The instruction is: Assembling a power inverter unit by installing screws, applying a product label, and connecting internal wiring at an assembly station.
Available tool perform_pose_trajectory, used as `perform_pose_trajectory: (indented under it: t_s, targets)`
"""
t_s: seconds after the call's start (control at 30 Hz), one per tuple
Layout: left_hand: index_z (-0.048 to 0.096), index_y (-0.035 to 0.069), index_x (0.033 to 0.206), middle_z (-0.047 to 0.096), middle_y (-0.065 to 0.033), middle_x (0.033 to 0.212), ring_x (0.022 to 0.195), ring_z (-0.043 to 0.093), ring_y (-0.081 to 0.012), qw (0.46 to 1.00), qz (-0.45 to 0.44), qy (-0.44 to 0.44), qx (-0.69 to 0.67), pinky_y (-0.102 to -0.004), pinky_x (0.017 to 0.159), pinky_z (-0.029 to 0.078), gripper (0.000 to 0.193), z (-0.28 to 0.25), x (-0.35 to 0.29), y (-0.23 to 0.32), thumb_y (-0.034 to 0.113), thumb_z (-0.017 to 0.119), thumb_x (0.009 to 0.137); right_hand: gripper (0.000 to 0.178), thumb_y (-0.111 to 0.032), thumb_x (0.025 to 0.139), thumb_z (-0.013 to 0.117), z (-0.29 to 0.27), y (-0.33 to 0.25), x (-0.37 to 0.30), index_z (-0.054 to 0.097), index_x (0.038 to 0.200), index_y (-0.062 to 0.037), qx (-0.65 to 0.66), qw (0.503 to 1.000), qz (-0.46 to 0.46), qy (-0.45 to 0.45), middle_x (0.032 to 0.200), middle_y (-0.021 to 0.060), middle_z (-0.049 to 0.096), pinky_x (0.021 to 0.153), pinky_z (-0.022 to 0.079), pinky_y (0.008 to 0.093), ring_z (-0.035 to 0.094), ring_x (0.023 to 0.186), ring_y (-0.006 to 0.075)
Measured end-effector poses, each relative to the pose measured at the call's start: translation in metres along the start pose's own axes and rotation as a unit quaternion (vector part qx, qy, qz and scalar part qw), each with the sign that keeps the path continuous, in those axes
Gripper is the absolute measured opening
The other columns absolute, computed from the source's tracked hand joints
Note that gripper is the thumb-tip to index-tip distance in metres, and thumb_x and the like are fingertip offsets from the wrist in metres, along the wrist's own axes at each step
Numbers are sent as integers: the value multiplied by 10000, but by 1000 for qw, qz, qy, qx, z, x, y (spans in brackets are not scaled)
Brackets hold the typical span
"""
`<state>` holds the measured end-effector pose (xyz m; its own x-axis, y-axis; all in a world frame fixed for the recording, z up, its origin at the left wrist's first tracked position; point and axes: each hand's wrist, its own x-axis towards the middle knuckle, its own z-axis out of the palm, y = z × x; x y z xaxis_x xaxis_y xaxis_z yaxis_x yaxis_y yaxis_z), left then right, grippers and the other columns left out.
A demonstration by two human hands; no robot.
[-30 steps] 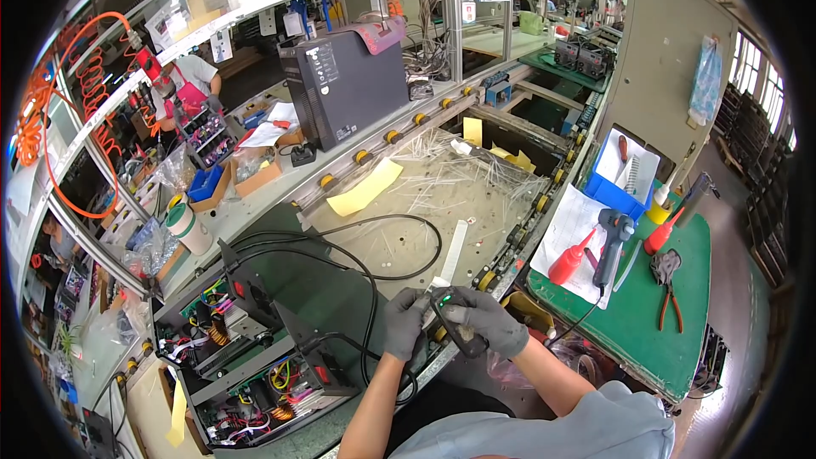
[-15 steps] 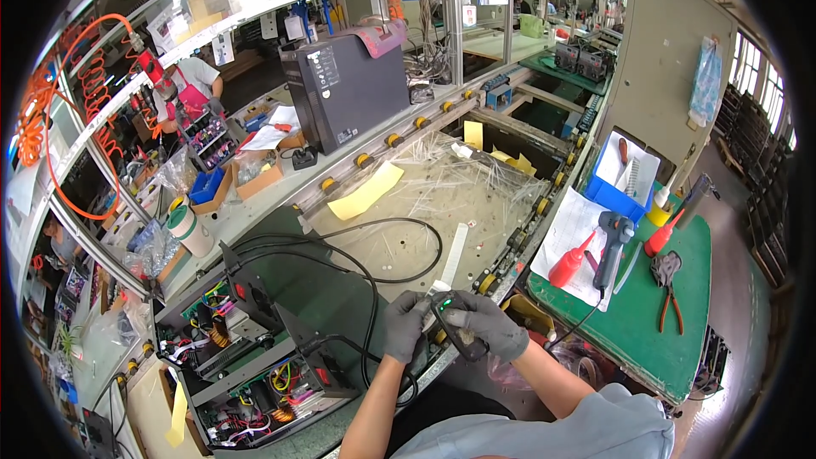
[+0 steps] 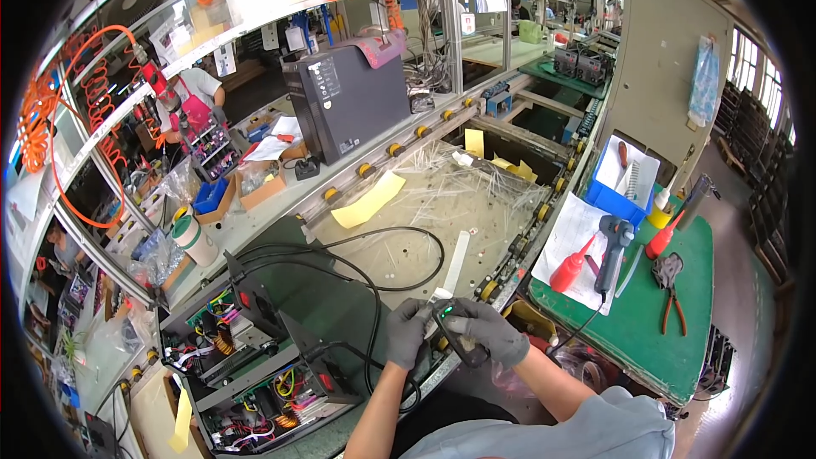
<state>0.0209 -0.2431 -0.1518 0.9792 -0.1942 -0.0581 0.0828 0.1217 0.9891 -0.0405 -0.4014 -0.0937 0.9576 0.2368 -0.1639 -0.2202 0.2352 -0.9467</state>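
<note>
Both my hands wear grey gloves and meet over the near edge of the bench. My right hand (image 3: 486, 331) is closed around a black handheld device (image 3: 466, 347) with a small green light near its top; its exact kind is unclear. My left hand (image 3: 408, 331) is closed beside it, its fingertips pinching the near end of a white strip (image 3: 457, 262) that stretches away over the bench. Left of my hands stand open black metal cases (image 3: 255, 374) with wiring and circuit boards inside. A black cable (image 3: 374, 289) loops from them across the bench.
A yellow paper strip (image 3: 370, 201) and clear plastic scraps lie on the bench, with rollers along its sides. Behind stands a dark case (image 3: 347, 102). The green table (image 3: 659, 323) at right holds a glue gun (image 3: 614, 251), red bottles, pliers (image 3: 673, 306) and a blue bin (image 3: 625, 178).
The view has shifted slightly. My hands keep their hold, with the device turned a little. In the background, a person at left has moved slightly.
</note>
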Motion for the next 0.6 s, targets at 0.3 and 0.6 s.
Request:
perform_pose_trajectory:
  t_s: [0.3,0.6]
  targets:
    - [614,28,801,494,40,605,536,421,-32,1000,16,-5,8,-192,490,313,115,1,-1,3,42,503,823,477,-225,834,640,-1,4,1,489,1214,21,21,1000,-12,5,972,24,582,728,445,218,535,821,84]
    - [644,2,830,506,44,646,587,413,-35,1000,2,-3,-15,-211,522,321,92,-3,2,-8,58,571,823,468,-202,834,640,-1,1,0,488,1219,16,33,999,2,-3,993,27,583,752,452,226,540,850,88]
